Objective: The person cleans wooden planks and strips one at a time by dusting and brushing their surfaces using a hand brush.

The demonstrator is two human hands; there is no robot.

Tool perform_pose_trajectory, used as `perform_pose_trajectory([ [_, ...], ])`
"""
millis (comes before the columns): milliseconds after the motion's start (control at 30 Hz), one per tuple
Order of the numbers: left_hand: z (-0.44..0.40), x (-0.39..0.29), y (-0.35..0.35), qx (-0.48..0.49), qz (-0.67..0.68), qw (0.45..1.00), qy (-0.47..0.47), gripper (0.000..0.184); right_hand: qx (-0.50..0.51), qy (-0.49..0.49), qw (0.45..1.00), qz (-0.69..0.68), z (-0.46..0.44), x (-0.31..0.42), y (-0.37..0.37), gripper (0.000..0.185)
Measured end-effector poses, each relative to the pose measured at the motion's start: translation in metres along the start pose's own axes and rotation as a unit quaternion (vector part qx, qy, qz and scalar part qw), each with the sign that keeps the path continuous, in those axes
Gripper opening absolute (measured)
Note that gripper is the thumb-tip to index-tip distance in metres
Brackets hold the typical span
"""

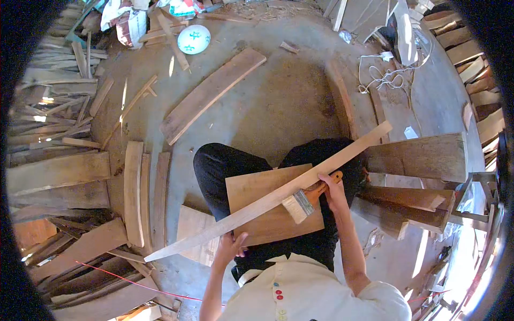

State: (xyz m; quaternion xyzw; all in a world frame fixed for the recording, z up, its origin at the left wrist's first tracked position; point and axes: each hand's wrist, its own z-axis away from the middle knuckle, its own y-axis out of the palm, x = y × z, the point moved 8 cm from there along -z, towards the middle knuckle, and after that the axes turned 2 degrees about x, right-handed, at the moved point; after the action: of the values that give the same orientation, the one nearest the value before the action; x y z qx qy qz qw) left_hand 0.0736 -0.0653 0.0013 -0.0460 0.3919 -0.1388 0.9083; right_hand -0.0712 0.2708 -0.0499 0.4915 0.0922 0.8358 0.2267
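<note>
A long wooden strip (267, 197), pointed at its lower left end, slants across my lap. Beneath it a flat rectangular board (278, 227) rests on my legs. My right hand (333, 191) is closed round the orange handle of a wide brush (304, 203) and touches the strip's edge; the brush's pale bristles point down and left over the board. My left hand (232, 247) is at the board's lower left corner, below the strip, its fingers partly hidden beneath the wood.
A long plank (214, 93) lies on the floor ahead, near a white round object (194, 39). Upright-looking narrow boards (134, 192) and stacked planks (59, 171) are at the left. Thick timbers (417, 157) lie close on the right, with a white cable (383, 80) beyond.
</note>
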Motion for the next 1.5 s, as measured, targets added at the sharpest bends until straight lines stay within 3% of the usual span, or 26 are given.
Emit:
perform_pose_trajectory([
  [33, 0.003, -0.004, -0.003, -0.009, -0.080, 0.996, -0.035, 0.042, 0.004, 0.005, 1.000, 0.002, 0.000, 0.001, 0.002, 0.027],
  [133, -0.010, 0.030, -0.024, 0.012, -0.103, 0.994, 0.013, 0.041, 0.014, 0.013, 1.000, 0.008, -0.001, 0.004, 0.011, 0.026],
  [233, -0.016, 0.069, -0.048, -0.061, 0.248, 0.966, 0.041, 0.055, 0.039, -0.014, 0.999, 0.020, 0.001, 0.002, 0.025, 0.024],
  [333, -0.016, 0.055, -0.069, -0.169, 0.524, 0.832, 0.070, 0.060, 0.048, 0.010, 0.998, 0.048, 0.011, -0.003, 0.050, 0.022],
  [400, -0.024, 0.056, -0.090, -0.256, 0.671, 0.690, 0.090, 0.056, 0.056, 0.033, 0.994, 0.085, 0.018, -0.008, 0.066, 0.022],
  [500, -0.040, 0.008, -0.114, -0.246, 0.703, 0.632, 0.215, 0.052, 0.163, 0.027, 0.980, 0.115, 0.016, -0.024, 0.089, 0.014],
  [533, -0.043, 0.020, -0.124, -0.248, 0.698, 0.628, 0.237, 0.049, 0.192, 0.031, 0.972, 0.134, 0.020, -0.018, 0.105, 0.013],
  [600, -0.060, 0.056, -0.153, -0.249, 0.689, 0.620, 0.279, 0.045, 0.159, -0.013, 0.973, 0.165, 0.026, -0.010, 0.116, 0.022],
  [633, -0.063, 0.066, -0.159, -0.266, 0.725, 0.581, 0.257, 0.044, 0.153, -0.013, 0.966, 0.210, 0.022, -0.015, 0.114, 0.025],
  [733, -0.053, 0.068, -0.172, -0.278, 0.722, 0.555, 0.304, 0.043, 0.119, -0.021, 0.966, 0.230, 0.021, -0.007, 0.111, 0.031],
  [767, -0.046, 0.075, -0.177, -0.338, 0.703, 0.550, 0.300, 0.045, 0.106, -0.025, 0.970, 0.218, 0.021, -0.001, 0.111, 0.033],
  [867, -0.025, 0.072, -0.181, -0.364, 0.685, 0.551, 0.309, 0.047, 0.137, 0.071, 0.975, 0.159, 0.032, 0.015, 0.109, 0.028],
  [1000, -0.016, 0.086, -0.183, -0.357, 0.670, 0.573, 0.309, 0.047, 0.180, -0.069, 0.971, 0.145, 0.058, 0.058, 0.152, 0.024],
  [1100, -0.023, 0.099, -0.185, -0.345, 0.689, 0.555, 0.313, 0.046, 0.264, -0.065, 0.956, 0.111, 0.075, 0.040, 0.197, 0.017],
  [1200, -0.021, 0.094, -0.174, -0.374, 0.694, 0.539, 0.296, 0.044, 0.367, 0.006, 0.920, 0.138, 0.097, -0.005, 0.226, 0.017],
  [1300, -0.029, 0.117, -0.174, -0.331, 0.727, 0.519, 0.303, 0.043, 0.388, -0.009, 0.900, 0.201, 0.103, -0.026, 0.232, 0.021],
  [1400, -0.029, 0.157, -0.180, -0.374, 0.725, 0.503, 0.284, 0.044, 0.308, 0.050, 0.940, 0.135, 0.079, -0.024, 0.198, 0.021],
  [1467, -0.025, 0.191, -0.184, -0.393, 0.726, 0.500, 0.262, 0.045, 0.239, 0.074, 0.954, 0.165, 0.059, 0.004, 0.166, 0.021],
  [1500, -0.024, 0.202, -0.184, -0.401, 0.726, 0.498, 0.251, 0.046, 0.217, 0.026, 0.960, 0.173, 0.050, 0.022, 0.152, 0.022],
])
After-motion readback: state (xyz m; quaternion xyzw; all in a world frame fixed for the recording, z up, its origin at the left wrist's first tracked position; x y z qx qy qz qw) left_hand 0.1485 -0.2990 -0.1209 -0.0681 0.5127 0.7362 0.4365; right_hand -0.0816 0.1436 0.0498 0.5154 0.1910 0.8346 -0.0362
